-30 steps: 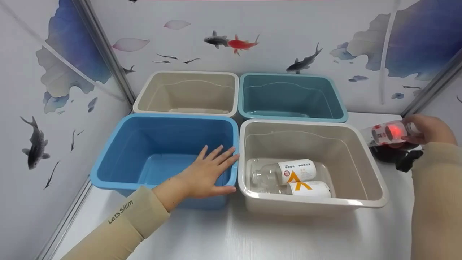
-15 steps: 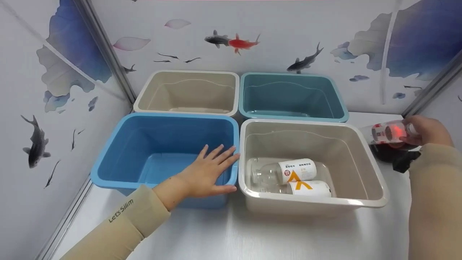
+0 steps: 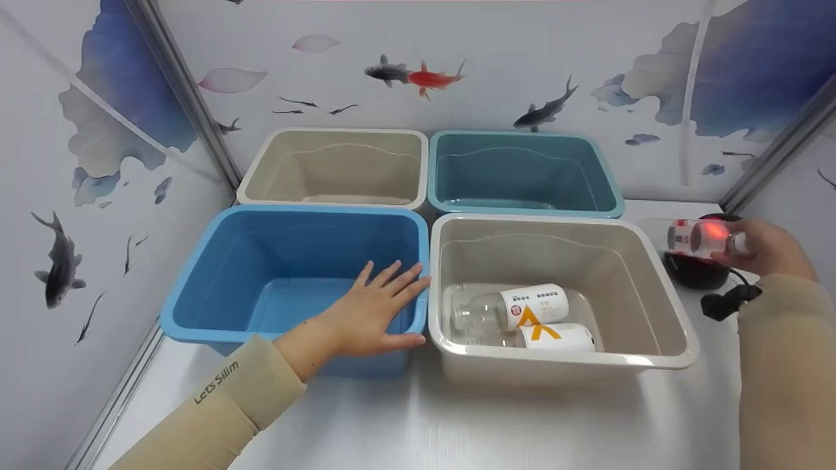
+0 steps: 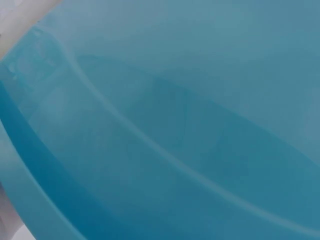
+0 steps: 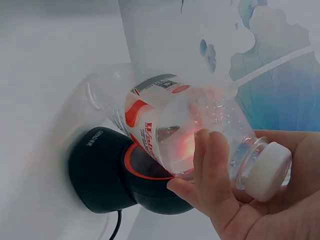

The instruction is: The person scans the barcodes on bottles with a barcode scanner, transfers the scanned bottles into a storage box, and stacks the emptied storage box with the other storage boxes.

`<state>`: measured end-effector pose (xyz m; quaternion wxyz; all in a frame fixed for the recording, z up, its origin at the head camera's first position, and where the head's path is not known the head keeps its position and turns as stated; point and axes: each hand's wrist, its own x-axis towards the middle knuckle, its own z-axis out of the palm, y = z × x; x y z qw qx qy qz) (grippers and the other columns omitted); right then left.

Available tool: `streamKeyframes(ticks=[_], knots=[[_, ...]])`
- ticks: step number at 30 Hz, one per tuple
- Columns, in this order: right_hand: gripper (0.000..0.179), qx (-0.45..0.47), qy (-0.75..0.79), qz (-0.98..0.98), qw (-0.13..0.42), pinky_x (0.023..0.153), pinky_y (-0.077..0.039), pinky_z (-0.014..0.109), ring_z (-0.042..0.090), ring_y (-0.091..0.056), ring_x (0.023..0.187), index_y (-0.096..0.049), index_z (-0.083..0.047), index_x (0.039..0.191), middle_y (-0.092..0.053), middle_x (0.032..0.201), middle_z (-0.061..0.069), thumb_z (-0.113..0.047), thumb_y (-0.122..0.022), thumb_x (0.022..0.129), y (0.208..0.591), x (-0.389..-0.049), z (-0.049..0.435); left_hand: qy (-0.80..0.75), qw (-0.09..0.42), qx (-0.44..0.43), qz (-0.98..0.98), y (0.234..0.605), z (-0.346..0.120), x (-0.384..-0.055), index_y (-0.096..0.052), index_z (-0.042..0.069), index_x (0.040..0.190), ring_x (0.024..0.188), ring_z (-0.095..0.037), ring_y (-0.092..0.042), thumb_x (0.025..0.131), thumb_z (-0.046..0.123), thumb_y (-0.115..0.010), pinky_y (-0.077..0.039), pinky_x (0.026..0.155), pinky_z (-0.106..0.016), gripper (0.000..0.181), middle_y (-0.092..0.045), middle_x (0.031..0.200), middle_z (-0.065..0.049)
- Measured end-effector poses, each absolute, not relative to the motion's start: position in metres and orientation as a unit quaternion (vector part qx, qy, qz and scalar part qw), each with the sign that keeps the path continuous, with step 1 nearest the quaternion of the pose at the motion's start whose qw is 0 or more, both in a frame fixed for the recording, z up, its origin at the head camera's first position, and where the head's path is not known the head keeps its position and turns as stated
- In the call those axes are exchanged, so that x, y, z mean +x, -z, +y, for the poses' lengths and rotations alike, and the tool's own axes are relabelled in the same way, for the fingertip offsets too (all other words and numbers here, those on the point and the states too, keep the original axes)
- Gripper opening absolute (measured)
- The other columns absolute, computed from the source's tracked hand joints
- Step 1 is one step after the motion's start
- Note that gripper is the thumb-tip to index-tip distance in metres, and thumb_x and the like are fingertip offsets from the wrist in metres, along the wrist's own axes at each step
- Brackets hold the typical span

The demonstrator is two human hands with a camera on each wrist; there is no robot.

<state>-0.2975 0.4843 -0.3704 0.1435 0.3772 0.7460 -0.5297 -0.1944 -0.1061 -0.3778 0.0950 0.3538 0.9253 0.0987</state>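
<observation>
In the head view my left hand (image 3: 372,316) rests with spread, straight fingers on the right-hand rim of a blue bin (image 3: 294,209). At the far right my right hand (image 3: 777,251) holds a clear plastic bottle (image 3: 682,235) near its neck, the bottle lying sideways. A black barcode scanner (image 3: 695,274) stands just below and behind it. The right wrist view shows the bottle's red-and-white label (image 5: 145,110), its white cap (image 5: 267,172) by my palm, and a red glow on the plastic. Only the blue bin's inside wall (image 4: 210,130) fills most of the left wrist view.
A beige bin (image 3: 562,359) at front right holds two clear bottles (image 3: 535,307) with white labels. Behind stand another beige bin (image 3: 333,130) and a teal bin (image 3: 522,135). Panels with painted fish (image 3: 431,78) enclose the white table (image 3: 470,431). The scanner's cable (image 5: 117,225) trails away.
My right hand has turned and shifted the bottle slightly left, and more of the scanner shows. My left hand has kept its place on the rim.
</observation>
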Motion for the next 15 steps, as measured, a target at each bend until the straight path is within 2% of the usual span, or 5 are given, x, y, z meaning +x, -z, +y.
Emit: streamKeyframes(ticks=[4,7,11,13,15], knots=[[0.064,0.402,0.585,0.690,0.145,0.078,-0.054,0.021,0.012,-0.060,0.069,0.001,-0.025,0.151,-0.037,0.118,0.010,-0.022,-0.034,0.098,0.373,-0.295,0.486,-0.099,0.096,0.349,0.927,0.378,-0.106,-0.194,-0.012,0.027,0.151,0.147,-0.029,-0.007,0.087,0.064,-0.045,-0.002,0.114,-0.059,0.081,-0.006,0.159,0.005],[0.066,0.396,0.609,0.674,0.137,0.079,-0.053,0.019,0.012,-0.058,0.072,0.001,-0.027,0.151,-0.030,0.134,0.014,-0.010,-0.034,0.097,0.370,-0.290,0.489,-0.098,0.097,0.348,0.927,0.377,-0.106,-0.195,-0.012,0.027,0.151,0.147,-0.029,-0.006,0.087,0.065,-0.043,-0.002,0.114,-0.060,0.081,-0.006,0.159,0.005],[0.073,0.339,0.627,0.691,0.119,0.080,-0.053,0.020,0.012,-0.056,0.075,-0.001,-0.028,0.151,-0.029,0.134,0.014,0.005,-0.032,0.093,0.363,-0.286,0.494,-0.093,0.101,0.346,0.928,0.377,-0.105,-0.195,-0.011,0.028,0.151,0.147,-0.028,-0.006,0.086,0.068,-0.041,-0.002,0.114,-0.059,0.082,-0.005,0.159,0.006],[0.064,0.315,0.655,0.678,0.107,0.080,-0.054,0.021,0.012,-0.057,0.076,-0.021,-0.034,0.146,-0.034,0.119,0.009,0.001,-0.034,0.094,0.358,-0.286,0.499,-0.090,0.101,0.346,0.928,0.377,-0.105,-0.194,-0.011,0.028,0.151,0.147,-0.028,-0.007,0.086,0.070,-0.039,-0.003,0.114,-0.060,0.083,-0.005,0.159,0.006],[0.042,0.301,0.686,0.655,0.099,0.079,-0.054,0.022,0.013,-0.059,0.074,-0.035,-0.032,0.132,-0.036,0.114,0.007,-0.009,-0.040,0.097,0.353,-0.288,0.504,-0.087,0.100,0.346,0.929,0.378,-0.105,-0.194,-0.011,0.028,0.151,0.147,-0.028,-0.007,0.085,0.071,-0.038,-0.003,0.114,-0.060,0.083,-0.005,0.159,0.006]])
